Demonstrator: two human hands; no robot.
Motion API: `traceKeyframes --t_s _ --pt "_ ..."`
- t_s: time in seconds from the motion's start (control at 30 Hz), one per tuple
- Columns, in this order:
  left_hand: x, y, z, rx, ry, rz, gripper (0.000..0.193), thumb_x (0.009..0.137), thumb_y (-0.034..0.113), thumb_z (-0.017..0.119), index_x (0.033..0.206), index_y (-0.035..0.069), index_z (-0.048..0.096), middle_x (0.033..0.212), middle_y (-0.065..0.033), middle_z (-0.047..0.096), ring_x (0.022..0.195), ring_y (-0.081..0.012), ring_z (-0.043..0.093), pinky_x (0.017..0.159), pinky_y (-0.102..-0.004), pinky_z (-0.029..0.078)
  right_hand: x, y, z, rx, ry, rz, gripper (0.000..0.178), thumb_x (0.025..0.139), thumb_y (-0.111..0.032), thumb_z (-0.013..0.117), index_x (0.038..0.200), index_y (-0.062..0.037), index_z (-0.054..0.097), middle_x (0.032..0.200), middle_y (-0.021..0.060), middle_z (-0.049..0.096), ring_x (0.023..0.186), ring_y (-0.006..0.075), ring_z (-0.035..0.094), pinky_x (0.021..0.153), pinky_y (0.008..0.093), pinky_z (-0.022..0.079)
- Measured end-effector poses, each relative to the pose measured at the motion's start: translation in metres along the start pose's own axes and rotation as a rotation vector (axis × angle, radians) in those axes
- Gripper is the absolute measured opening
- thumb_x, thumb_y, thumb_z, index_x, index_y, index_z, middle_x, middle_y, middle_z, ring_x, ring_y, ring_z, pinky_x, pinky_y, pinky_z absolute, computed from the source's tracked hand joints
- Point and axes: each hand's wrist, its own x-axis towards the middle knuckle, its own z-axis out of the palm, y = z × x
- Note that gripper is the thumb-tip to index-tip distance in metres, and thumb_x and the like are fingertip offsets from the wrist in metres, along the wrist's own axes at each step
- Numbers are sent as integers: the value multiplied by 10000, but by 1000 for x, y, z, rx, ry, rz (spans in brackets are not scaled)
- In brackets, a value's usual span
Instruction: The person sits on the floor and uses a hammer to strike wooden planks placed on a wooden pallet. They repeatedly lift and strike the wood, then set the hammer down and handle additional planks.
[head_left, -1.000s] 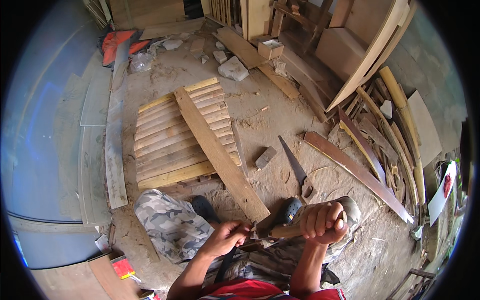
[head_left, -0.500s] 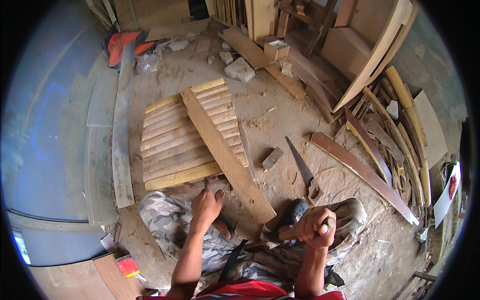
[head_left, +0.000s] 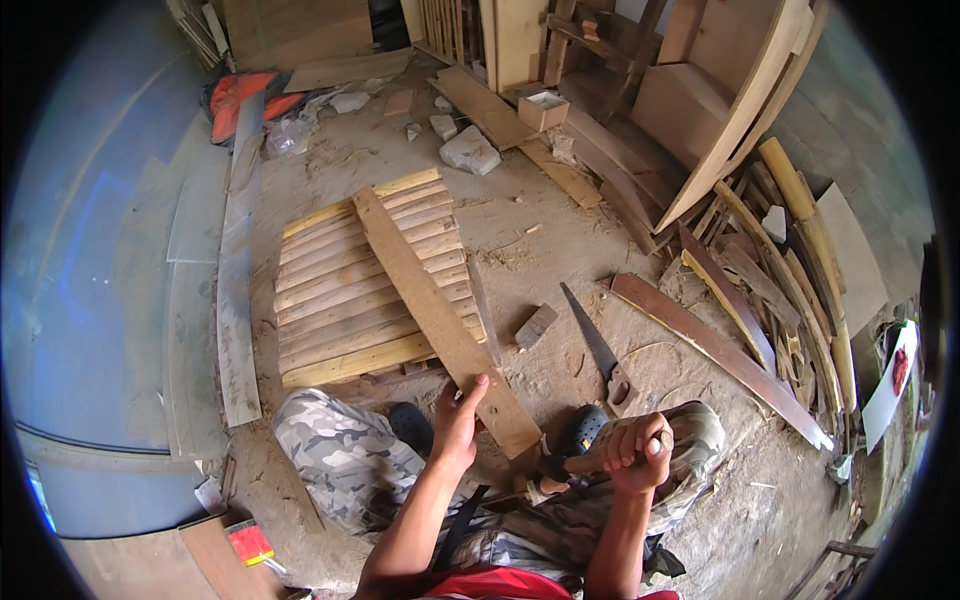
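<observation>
The dusty floor (head_left: pixel 720 525) spreads out beyond the fingers of your left hand (head_left: pixel 456 428) and right hand (head_left: pixel 640 455). On it, ahead and to the left of your left fingers, sits the slatted panel (head_left: pixel 335 300). Well ahead and to the right of your right fingers lies a reddish-brown board (head_left: pixel 720 360). The plank (head_left: pixel 432 305) slants across the panel, its far end resting there and its near end coming back beside your left fingers. Ahead of your right fingers, a handsaw (head_left: pixel 597 345) lies flat on the floor; farther left of it is a small block (head_left: pixel 536 327).

The step in hand looks like steadying the plank with your left hand while your right has a tool at the ready. Any work on that near end would call for a firm left hold and the tool well clear of your dark shoe (head_left: pixel 580 432).

Your right fingers are curled closed around a wooden handle (head_left: pixel 588 462); the tool's head is too unclear to name. Your left thumb (head_left: pixel 479 388) lies on the plank's upper face near its edge, but whether your other left fingers grip underneath, you cannot tell from here.
</observation>
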Motion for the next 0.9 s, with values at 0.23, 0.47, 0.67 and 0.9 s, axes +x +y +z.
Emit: traceKeyframes --t_s 0.23,0.47,0.67,0.9 --pt "-20 0 1 -388 -10 -71 577 933 494 646 1319 76 548 1181 -66 630 1077 -215 601 944 -414 478 -9 25 -3 -234 200 -39 392 883 -273 749 762 -52 448 571 76 500 478 150 469 443 323 443" --pt "-33 25 -9 -692 -333 -78 772 933 741 447 1312 77 558 978 -76 581 828 -223 580 727 -382 499 -28 60 -5 -688 34 91 288 896 -216 748 749 -31 583 685 27 631 603 109 550 583 281 462" --pt "-31 19 -18 -823 -465 -98 871 853 849 459 1186 52 572 926 -62 538 814 -220 519 745 -379 480 -25 58 34 -964 -421 211 361 784 -289 883 947 -19 707 783 88 727 707 207 729 640 307 543" --pt "-28 26 -13 -993 -687 -63 869 811 808 540 1197 29 562 934 -70 523 819 -214 493 762 -375 424 -16 55 62 -970 -455 140 466 730 -303 910 1031 -15 701 900 122 739 754 252 731 680 334 557"
